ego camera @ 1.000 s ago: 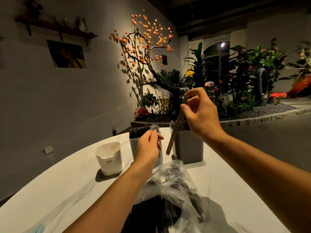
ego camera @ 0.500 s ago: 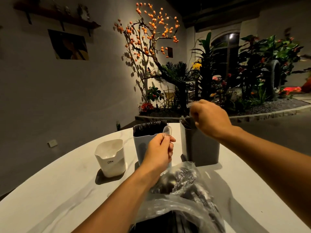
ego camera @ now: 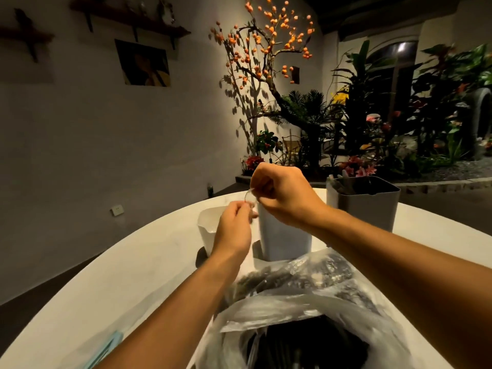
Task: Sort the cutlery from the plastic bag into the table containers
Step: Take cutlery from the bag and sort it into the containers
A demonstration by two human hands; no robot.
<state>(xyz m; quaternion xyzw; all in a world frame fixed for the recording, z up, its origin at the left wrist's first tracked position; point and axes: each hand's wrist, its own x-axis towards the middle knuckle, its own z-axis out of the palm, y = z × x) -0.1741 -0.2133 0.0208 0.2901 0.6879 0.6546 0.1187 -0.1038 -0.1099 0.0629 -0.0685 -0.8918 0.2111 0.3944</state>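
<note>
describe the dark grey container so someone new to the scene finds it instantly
Start at the round white table, where three containers stand in a row at its far side. The dark grey container is the rightmost, right of the light grey container under the hands. It alone is dark, and dark cutlery handles stick up at its left rim.

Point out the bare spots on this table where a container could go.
Bare tabletop lies left of the white cup and left forearm. A smaller patch sits right of the grey bin. The middle is crowded: cup, pale bin, plastic bag.
</note>
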